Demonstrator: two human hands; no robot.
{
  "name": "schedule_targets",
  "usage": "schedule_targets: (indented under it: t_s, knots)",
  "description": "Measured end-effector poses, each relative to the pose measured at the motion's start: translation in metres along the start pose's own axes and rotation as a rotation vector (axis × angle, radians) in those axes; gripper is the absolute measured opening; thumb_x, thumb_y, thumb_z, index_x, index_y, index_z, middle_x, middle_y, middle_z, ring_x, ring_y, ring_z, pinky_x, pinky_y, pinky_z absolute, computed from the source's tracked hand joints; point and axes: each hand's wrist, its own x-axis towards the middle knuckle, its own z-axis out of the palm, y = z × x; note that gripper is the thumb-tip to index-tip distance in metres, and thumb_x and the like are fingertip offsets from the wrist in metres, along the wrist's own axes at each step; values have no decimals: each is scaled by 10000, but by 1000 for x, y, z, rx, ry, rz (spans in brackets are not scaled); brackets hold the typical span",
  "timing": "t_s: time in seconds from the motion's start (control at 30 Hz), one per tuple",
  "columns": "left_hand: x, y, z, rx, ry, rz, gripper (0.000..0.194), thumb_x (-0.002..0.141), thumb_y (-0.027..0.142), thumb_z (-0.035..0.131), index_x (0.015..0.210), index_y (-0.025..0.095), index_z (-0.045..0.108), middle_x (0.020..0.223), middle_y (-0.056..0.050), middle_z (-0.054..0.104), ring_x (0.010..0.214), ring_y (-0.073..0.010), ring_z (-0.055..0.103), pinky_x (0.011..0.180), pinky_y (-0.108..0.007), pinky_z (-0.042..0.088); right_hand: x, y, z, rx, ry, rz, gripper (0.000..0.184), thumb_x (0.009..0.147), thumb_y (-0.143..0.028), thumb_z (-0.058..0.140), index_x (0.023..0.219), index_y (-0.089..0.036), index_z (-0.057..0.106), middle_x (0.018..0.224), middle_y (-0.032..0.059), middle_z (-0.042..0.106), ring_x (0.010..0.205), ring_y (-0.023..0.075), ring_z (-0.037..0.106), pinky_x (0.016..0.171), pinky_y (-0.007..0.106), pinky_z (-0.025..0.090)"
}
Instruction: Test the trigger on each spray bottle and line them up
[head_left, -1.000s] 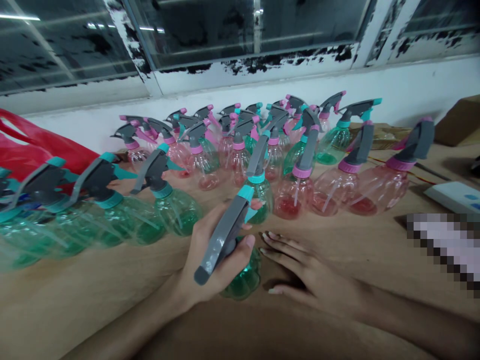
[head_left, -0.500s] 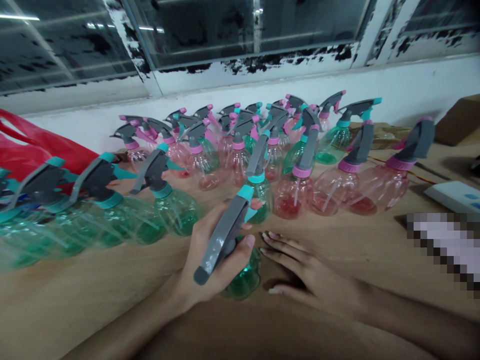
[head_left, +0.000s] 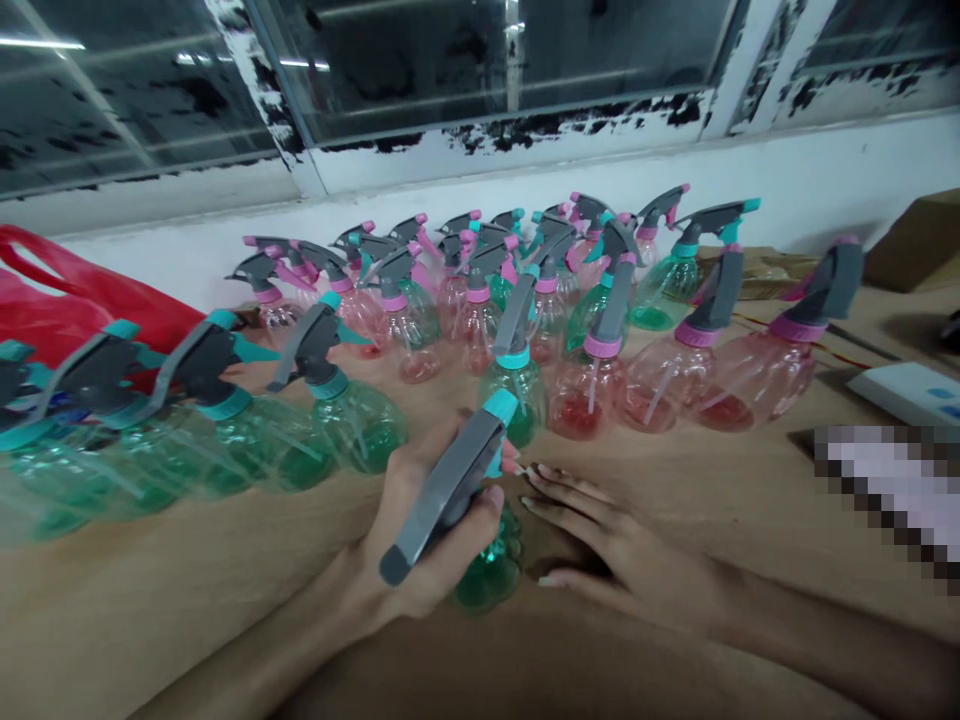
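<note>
My left hand [head_left: 424,540] is wrapped round the neck of a green spray bottle [head_left: 491,570] with a grey and turquoise trigger head, its nozzle pointing away from me. The fingers hide the bottle's neck and part of its trigger. To the right of that bottle, my right hand [head_left: 615,540] lies on the wooden table with its fingers stretched out, holding nothing. Just beyond the held bottle stands another green spray bottle [head_left: 515,385]. Pink spray bottles [head_left: 589,400] stand in a row to the right of it.
Several green spray bottles [head_left: 360,430] line the left side, and a mixed pink and green group fills the back. A red plastic bag [head_left: 97,290] lies at far left. On the right are a white power strip [head_left: 911,390], a blurred-out item [head_left: 892,490] and a cardboard box [head_left: 919,240].
The held spray bottle's head has dipped slightly towards me with my left hand, and its nozzle sits lower. My right hand has stayed in place.
</note>
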Motion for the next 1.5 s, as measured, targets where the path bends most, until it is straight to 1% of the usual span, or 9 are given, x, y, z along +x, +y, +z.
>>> schedule_targets:
  t_s: [0.13, 0.3, 0.5, 0.67, 0.83, 0.97, 1.13, 1.3, 1.5]
  knots:
    - [0, -1, -1, -2, -10, 6, 224, 699, 202, 486, 879, 279, 597, 855, -4, 677, 721, -202, 644, 692, -344, 552, 0, 0, 1, 4, 10, -2, 604, 875, -498, 473, 1385, -193, 367, 1471, 62, 327, 1359, 216, 258, 1098, 414, 288]
    - [-2, -6, 4, 65, 79, 43, 292, 738, 235, 508, 1019, 267, 584, 904, -23, 683, 686, -194, 650, 647, -331, 550, 0, 2, 0, 15, 31, -11, 648, 859, -516, 488, 1403, -203, 328, 1466, 68, 340, 1357, 225, 262, 1089, 432, 299]
    - [-1, -19, 8, 148, 235, 8, 73, 778, 284, 543, 816, 223, 556, 770, -27, 663, 709, -197, 649, 664, -328, 533, 11, -24, -13, 12, 122, 62, 632, 829, -552, 511, 1341, -196, 407, 1340, 115, 511, 1223, 262, 473, 960, 451, 443]
    - [9, -37, -3, 146, 261, -1, 198, 794, 392, 589, 819, 196, 579, 745, -31, 651, 687, -188, 628, 649, -323, 509, 44, -59, -26, -80, 259, 155, 655, 805, -629, 466, 1275, -173, 452, 1142, 133, 631, 915, 297, 647, 705, 437, 529]
    - [23, -49, -12, 70, 257, -17, 368, 773, 485, 618, 1014, 208, 608, 717, 3, 619, 660, -174, 605, 630, -312, 495, 86, -81, -26, -215, 315, 257, 757, 794, -630, 469, 1276, -48, 434, 1141, 218, 594, 890, 328, 627, 658, 417, 504]
    - [23, -51, -19, 31, 211, -9, 564, 748, 452, 662, 1243, 247, 485, 990, -43, 666, 874, -229, 633, 788, -379, 504, 107, -85, -27, -226, 274, 349, 642, 797, -536, 523, 1216, -51, 488, 1103, 204, 614, 846, 321, 637, 631, 404, 485]
    - [-10, -48, -38, -72, 149, -31, 655, 787, 422, 632, 1357, 285, 339, 1429, -62, 410, 1265, -269, 436, 1034, -438, 376, 118, -81, -33, -252, 264, 400, 536, 794, -485, 536, 1139, -74, 527, 987, 185, 652, 769, 313, 644, 563, 372, 447]
    - [-63, -47, -59, -93, 120, -62, 490, 855, 386, 543, 1308, 268, 395, 1325, -74, 515, 1215, -263, 487, 1009, -463, 408, 127, -74, -34, -266, 250, 419, 608, 802, -515, 518, 1214, -70, 473, 839, 168, 670, 736, 304, 642, 582, 378, 446]
    - [-102, -59, -58, 16, 35, -186, 394, 863, 350, 524, 1244, 305, 438, 1264, -62, 566, 1174, -258, 520, 1005, -476, 397, 138, -69, -36, -249, 231, 416, 668, 792, -534, 535, 1267, -77, 425, 811, 153, 669, 758, 308, 643, 622, 403, 467]
